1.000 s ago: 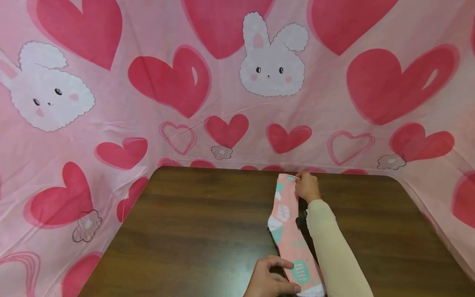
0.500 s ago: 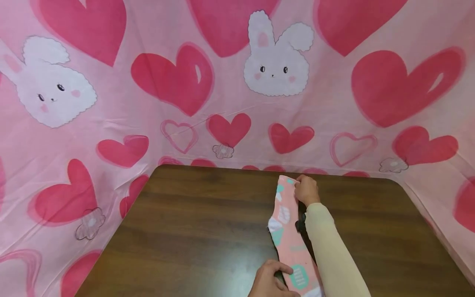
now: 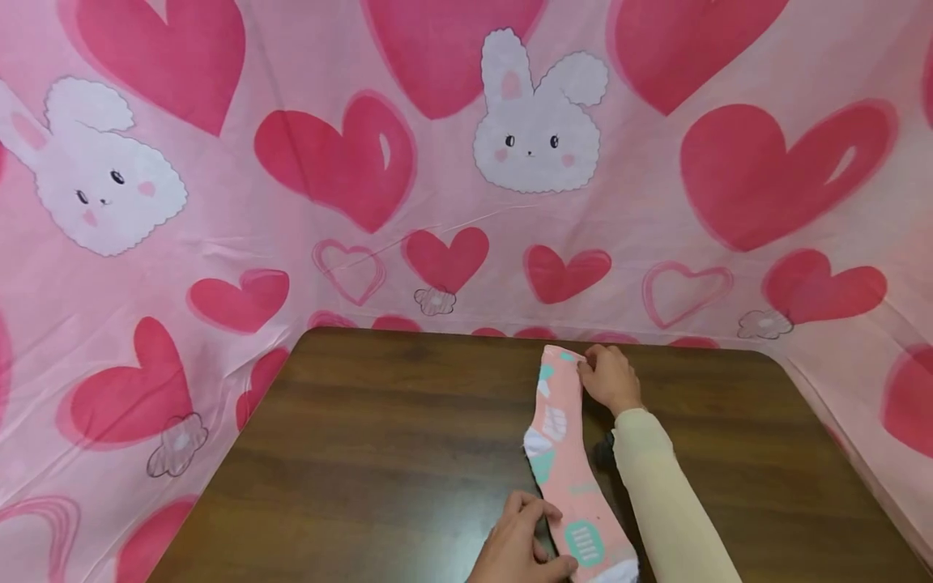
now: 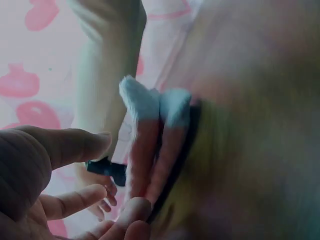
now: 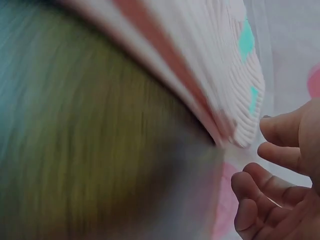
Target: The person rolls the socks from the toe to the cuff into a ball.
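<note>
Two pink socks with mint and white patches lie flat, one on the other; the upper sock (image 3: 572, 461) points its cuff toward the table's far edge. In the left wrist view, two white toes (image 4: 140, 102) show side by side. My left hand (image 3: 513, 542) is at the left edge near the toe end, its fingers loosely bent and thumb and fingers apart. Beside the cuff's right corner is my right hand (image 3: 612, 379). From the right wrist, its fingers (image 5: 282, 130) appear spread and apart from the ribbed cuff (image 5: 245, 95), holding nothing.
The socks lie on a dark brown wooden table (image 3: 379, 437) with rounded far corners. Pink cloth (image 3: 437, 194) printed with hearts and rabbits hangs behind it and at both sides. A small black device (image 3: 603, 449) sits at the right wrist.
My right hand has let go of the cuff corner and shifted slightly right. The left hand has eased a little left, its fingers now at the sock's edge instead of over it.
</note>
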`<move>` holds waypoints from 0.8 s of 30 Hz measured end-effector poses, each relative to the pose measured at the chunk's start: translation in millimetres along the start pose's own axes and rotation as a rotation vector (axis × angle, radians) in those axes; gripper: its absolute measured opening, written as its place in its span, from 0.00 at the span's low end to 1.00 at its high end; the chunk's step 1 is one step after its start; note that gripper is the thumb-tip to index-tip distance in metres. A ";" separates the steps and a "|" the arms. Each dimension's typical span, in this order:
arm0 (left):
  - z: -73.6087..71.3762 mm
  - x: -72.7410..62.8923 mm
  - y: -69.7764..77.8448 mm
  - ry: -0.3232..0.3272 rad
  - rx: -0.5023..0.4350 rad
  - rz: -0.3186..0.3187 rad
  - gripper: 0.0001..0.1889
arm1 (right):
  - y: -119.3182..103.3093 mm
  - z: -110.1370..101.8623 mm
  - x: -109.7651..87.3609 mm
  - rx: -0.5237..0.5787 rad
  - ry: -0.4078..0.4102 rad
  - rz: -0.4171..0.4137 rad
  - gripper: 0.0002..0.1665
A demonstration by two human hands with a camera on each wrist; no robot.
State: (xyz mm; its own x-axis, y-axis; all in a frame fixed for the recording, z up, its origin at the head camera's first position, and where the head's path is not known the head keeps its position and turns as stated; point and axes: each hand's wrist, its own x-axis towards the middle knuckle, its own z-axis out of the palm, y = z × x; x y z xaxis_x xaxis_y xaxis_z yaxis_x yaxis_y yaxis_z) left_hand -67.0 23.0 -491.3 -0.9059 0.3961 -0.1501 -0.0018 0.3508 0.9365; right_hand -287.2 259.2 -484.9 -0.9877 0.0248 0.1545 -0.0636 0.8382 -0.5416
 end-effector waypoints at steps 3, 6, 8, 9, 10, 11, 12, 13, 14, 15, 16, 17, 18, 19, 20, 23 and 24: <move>-7.1 3.8 4.7 -0.033 0.134 0.053 0.17 | 0.9 -10.4 -9.7 -0.056 0.008 -0.043 0.20; -12.2 6.8 8.7 -0.066 0.205 0.087 0.17 | 0.4 -17.7 -19.0 -0.092 0.011 -0.104 0.20; -14.1 8.3 11.2 -0.084 0.235 0.114 0.16 | -0.6 -21.5 -24.7 -0.108 0.010 -0.141 0.20; -14.7 9.0 12.6 -0.088 0.254 0.133 0.16 | -1.0 -23.2 -27.4 -0.115 0.011 -0.157 0.20; -13.7 10.2 13.9 -0.087 0.273 0.155 0.16 | -0.4 -25.5 -30.3 -0.124 0.015 -0.168 0.20; -12.5 11.1 15.2 -0.086 0.294 0.180 0.16 | 0.9 -27.8 -33.5 -0.132 0.016 -0.176 0.21; -11.1 12.2 16.5 -0.083 0.318 0.208 0.16 | 2.5 -30.1 -37.3 -0.141 0.018 -0.182 0.21; -9.5 13.3 17.5 -0.076 0.349 0.241 0.15 | 4.2 -32.6 -41.2 -0.147 0.022 -0.189 0.20; -7.9 14.2 18.2 -0.066 0.386 0.277 0.15 | 6.1 -35.0 -45.8 -0.155 0.025 -0.197 0.20; -6.4 15.2 18.5 -0.054 0.423 0.308 0.15 | 8.2 -37.3 -50.1 -0.161 0.028 -0.206 0.20; -5.2 16.2 18.7 -0.046 0.454 0.333 0.15 | 9.9 -39.5 -54.6 -0.166 0.030 -0.213 0.19; -4.3 17.4 18.3 -0.040 0.479 0.357 0.15 | 11.4 -40.9 -58.5 -0.171 0.034 -0.226 0.19; -3.9 18.8 17.8 -0.033 0.501 0.380 0.14 | 12.3 -42.0 -61.8 -0.172 0.039 -0.239 0.19; -3.7 20.4 17.1 -0.024 0.522 0.400 0.14 | 12.7 -42.7 -64.7 -0.172 0.041 -0.251 0.18; -3.9 22.1 16.7 -0.019 0.534 0.416 0.14 | 12.9 -43.0 -67.3 -0.174 0.041 -0.262 0.18; -4.2 27.7 16.3 -0.008 0.556 0.461 0.15 | 13.2 -43.7 -73.7 -0.172 0.046 -0.293 0.18; -3.7 29.7 16.7 -0.003 0.566 0.477 0.15 | 13.9 -44.1 -76.2 -0.173 0.046 -0.300 0.18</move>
State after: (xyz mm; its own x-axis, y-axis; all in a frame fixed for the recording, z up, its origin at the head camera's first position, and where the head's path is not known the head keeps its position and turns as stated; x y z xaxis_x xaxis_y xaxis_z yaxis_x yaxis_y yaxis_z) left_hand -95.5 37.5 -478.9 -0.7524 0.6171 0.2303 0.6113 0.5238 0.5932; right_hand -206.5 293.0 -467.8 -0.9209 -0.2154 0.3249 -0.3212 0.8917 -0.3190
